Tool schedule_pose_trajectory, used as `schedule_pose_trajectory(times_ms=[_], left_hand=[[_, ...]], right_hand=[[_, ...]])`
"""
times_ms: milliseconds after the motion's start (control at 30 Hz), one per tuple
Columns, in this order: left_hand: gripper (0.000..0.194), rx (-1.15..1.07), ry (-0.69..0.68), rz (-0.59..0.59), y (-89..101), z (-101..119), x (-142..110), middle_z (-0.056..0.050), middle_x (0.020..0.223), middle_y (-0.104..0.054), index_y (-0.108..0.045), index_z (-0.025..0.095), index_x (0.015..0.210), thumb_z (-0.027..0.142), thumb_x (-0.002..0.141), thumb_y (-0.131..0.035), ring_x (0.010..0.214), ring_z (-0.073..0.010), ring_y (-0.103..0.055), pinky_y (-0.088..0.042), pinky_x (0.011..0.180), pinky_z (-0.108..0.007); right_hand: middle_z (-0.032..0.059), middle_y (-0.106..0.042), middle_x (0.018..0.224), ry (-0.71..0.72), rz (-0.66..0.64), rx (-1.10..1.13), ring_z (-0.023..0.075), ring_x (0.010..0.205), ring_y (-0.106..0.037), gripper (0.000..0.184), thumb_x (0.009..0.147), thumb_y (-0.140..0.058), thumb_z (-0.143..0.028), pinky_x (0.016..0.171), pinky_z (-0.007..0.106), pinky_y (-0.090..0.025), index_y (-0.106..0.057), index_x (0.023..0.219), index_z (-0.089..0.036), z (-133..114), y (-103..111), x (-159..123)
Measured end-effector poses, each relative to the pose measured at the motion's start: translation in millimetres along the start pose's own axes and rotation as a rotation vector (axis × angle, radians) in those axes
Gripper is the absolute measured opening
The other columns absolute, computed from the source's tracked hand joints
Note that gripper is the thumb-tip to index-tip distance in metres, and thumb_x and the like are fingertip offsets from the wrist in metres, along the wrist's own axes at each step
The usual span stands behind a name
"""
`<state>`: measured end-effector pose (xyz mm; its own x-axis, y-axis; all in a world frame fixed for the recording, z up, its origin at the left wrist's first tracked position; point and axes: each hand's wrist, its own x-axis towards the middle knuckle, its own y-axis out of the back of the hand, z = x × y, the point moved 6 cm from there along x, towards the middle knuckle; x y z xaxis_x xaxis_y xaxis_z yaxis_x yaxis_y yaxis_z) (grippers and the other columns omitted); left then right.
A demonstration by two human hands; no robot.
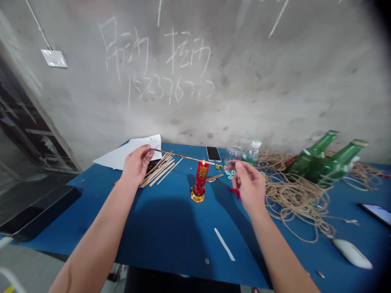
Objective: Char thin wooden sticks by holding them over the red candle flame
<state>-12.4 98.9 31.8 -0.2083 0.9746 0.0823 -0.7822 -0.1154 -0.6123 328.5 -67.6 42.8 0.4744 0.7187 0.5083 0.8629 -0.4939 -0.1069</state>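
Observation:
A thin bamboo stick (180, 156), darkened along much of its length, stretches level across the top of a lit red candle (201, 178). My left hand (138, 162) pinches its left end between thumb and fingers. At the other side, my right hand (249, 183) has thumb and fingertips closed in line with the stick's paler right end; the exact contact there is hard to see. The flame touches or nearly touches the stick. The candle stands upright in a gold holder (197, 197). A bundle of loose sticks (159, 170) lies beside my left hand.
Green bottles (330, 162) lean amid tangled tan cord (293, 199) at right. Behind the candle lie a phone (213, 154), a glass jar (234, 151) and a capped clear bottle (253, 151). White paper (122, 154) and a white strip (224, 244) rest on the blue table (159, 228).

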Motion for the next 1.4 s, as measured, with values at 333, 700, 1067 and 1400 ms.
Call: schedule_pose_trajectory(times_ms=[333, 700, 1067, 1400], left_hand=[[0.011, 0.036, -0.011, -0.008, 3.7, 0.8, 5.1, -0.003, 0.077, -0.071, -0.069, 0.016, 0.076, 0.010, 0.074, -0.079, 0.072, -0.0102, -0.069, -0.058, 0.071, -0.015], [0.010, 0.013, 0.008, 0.019, 6.4, 3.0, 5.9, -0.002, 0.073, -0.069, -0.070, 0.016, 0.074, 0.009, 0.075, -0.078, 0.070, -0.0089, -0.068, -0.057, 0.067, -0.012], [0.010, 0.001, 0.009, -0.008, 1.5, 5.6, 1.4, -0.002, 0.074, -0.070, -0.072, 0.016, 0.076, 0.009, 0.075, -0.079, 0.073, -0.0100, -0.070, -0.059, 0.069, -0.013], [0.012, -0.015, -0.026, -0.120, -4.4, 7.8, -0.3, -0.006, 0.078, -0.073, -0.076, 0.012, 0.082, 0.007, 0.071, -0.078, 0.073, -0.0105, -0.070, -0.060, 0.068, -0.012]], right_hand=[[0.0089, -0.079, 0.089, -0.003, -0.011, 0.011, 0.0073, 0.040, -0.047, 0.033, 0.096, -0.068, -0.051, 0.037, 0.024, -0.033, -0.078, 0.097, -0.019, 2.5, 1.4, 0.3], [0.0089, -0.079, 0.088, -0.012, -0.011, 0.031, 0.0061, 0.039, -0.047, 0.033, 0.096, -0.068, -0.050, 0.036, 0.022, -0.032, -0.078, 0.096, -0.019, 2.8, 1.1, 1.0], [0.0097, -0.079, 0.091, -0.029, 0.003, 0.038, 0.0071, 0.040, -0.047, 0.035, 0.096, -0.066, -0.052, 0.037, 0.024, -0.033, -0.077, 0.098, -0.019, 6.1, 3.2, 1.6], [0.0094, -0.078, 0.089, -0.016, 0.054, 0.061, 0.0070, 0.042, -0.048, 0.036, 0.097, -0.064, -0.050, 0.039, 0.023, -0.033, -0.078, 0.100, -0.017, 7.4, 8.5, 2.8]])
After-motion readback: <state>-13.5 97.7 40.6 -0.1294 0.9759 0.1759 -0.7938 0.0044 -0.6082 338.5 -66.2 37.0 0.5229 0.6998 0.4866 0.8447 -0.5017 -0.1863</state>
